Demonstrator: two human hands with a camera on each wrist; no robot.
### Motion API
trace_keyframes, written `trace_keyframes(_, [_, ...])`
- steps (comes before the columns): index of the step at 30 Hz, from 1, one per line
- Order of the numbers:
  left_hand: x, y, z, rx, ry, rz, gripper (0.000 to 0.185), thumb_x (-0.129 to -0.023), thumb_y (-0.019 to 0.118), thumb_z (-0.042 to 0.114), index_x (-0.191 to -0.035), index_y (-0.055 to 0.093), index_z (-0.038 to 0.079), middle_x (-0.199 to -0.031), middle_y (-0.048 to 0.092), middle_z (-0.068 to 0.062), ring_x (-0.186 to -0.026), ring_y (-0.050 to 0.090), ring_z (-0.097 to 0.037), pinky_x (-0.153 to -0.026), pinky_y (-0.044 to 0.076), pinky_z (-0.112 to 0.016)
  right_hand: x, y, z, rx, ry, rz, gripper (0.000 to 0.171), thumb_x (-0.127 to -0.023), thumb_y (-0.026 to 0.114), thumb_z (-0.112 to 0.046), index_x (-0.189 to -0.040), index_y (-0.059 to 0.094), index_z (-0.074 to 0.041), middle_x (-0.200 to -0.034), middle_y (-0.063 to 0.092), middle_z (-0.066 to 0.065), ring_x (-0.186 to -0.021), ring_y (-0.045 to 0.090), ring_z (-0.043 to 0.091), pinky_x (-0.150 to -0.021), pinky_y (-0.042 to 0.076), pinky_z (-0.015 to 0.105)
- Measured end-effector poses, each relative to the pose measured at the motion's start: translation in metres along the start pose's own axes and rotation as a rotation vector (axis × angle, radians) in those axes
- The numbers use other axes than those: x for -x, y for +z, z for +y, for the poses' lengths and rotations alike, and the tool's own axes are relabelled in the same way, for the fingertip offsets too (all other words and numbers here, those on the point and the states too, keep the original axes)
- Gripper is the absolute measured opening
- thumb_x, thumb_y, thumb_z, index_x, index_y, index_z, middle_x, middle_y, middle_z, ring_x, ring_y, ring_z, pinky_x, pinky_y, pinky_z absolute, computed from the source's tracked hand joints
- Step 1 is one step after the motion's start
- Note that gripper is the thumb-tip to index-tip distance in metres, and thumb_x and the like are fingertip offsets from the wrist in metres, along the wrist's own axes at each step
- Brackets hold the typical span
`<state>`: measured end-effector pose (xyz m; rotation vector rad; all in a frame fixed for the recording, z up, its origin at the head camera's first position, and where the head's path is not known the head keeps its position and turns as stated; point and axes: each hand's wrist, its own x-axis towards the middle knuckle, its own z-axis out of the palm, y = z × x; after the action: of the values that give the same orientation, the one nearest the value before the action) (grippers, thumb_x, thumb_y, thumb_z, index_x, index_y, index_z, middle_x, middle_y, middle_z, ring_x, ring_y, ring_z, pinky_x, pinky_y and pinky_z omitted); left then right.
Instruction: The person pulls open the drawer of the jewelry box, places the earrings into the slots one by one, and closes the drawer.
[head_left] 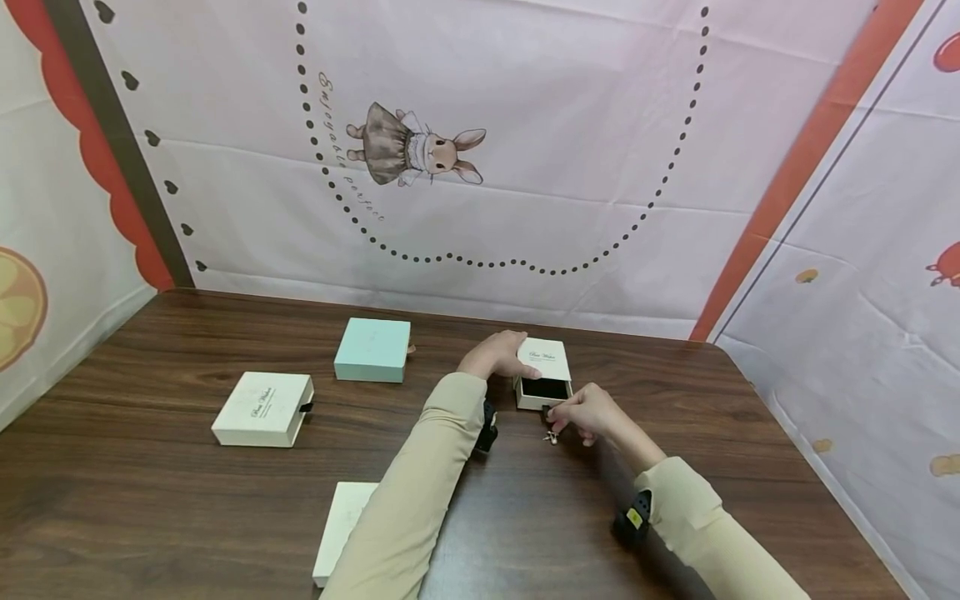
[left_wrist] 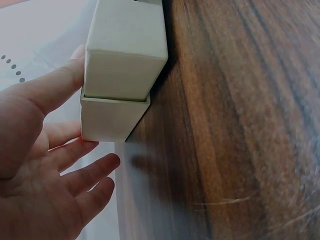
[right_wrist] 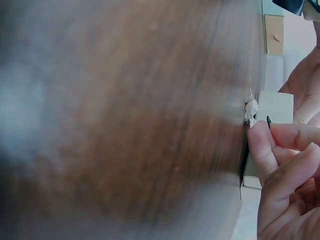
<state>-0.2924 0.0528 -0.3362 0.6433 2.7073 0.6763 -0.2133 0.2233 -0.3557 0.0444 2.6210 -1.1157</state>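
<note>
A small white drawer box (head_left: 544, 357) with dark lettering stands at the far right part of the table, its drawer pulled partway out towards me, showing a black lining (head_left: 545, 389). My left hand (head_left: 497, 353) holds the box's outer sleeve from the left and back, thumb over the top. In the left wrist view, the other fingers touch or hang beside its end. At the front, my right hand (head_left: 588, 413) pinches the drawer's black pull tab (right_wrist: 269, 121). A small silvery trinket (right_wrist: 251, 107) is right at those fingertips; whether they touch it I cannot tell.
A mint-green box (head_left: 372, 350) with a tan tab stands left of the hands. Farther left is a white lettered box (head_left: 262, 408) with a black tab. Another white box (head_left: 341, 529) is partly covered by my left sleeve. A printed cloth (head_left: 525, 167) hangs behind the table.
</note>
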Motion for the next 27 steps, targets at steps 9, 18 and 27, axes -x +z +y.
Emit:
trace_keyframes(9, [-0.001,0.0,-0.001,-0.005,-0.001,-0.006,0.079,-0.084,0.063,0.04,-0.143,0.025,0.004,-0.146,0.031,-0.01,-0.132,0.029,-0.023,-0.106,0.026,-0.034,0.005,0.0,-0.001,0.012,-0.011,-0.014,0.018,-0.08,0.064,-0.016,-0.074,0.074,-0.002,-0.066,0.069,0.006,-0.031,0.03,0.003,-0.036,0.039,0.02])
trace_keyframes(18, [0.0,0.0,0.0,-0.001,0.003,-0.01,0.08,-0.084,0.063,0.039,-0.143,0.024,0.004,-0.146,0.03,-0.01,-0.133,0.029,-0.023,-0.106,0.026,-0.034,0.009,0.0,0.0,0.015,-0.023,-0.02,0.017,-0.081,0.064,-0.015,-0.074,0.073,-0.002,-0.066,0.069,0.007,-0.03,0.031,0.003,-0.035,0.038,0.02])
trace_keyframes(27, [0.0,0.0,0.0,-0.001,0.002,-0.008,0.079,-0.083,0.063,0.039,-0.143,0.025,0.004,-0.145,0.031,-0.011,-0.132,0.03,-0.023,-0.106,0.026,-0.034,0.014,0.0,-0.003,0.013,-0.045,-0.022,0.016,-0.079,0.064,-0.013,-0.073,0.073,0.0,-0.065,0.068,0.007,-0.03,0.031,0.002,-0.035,0.039,0.02])
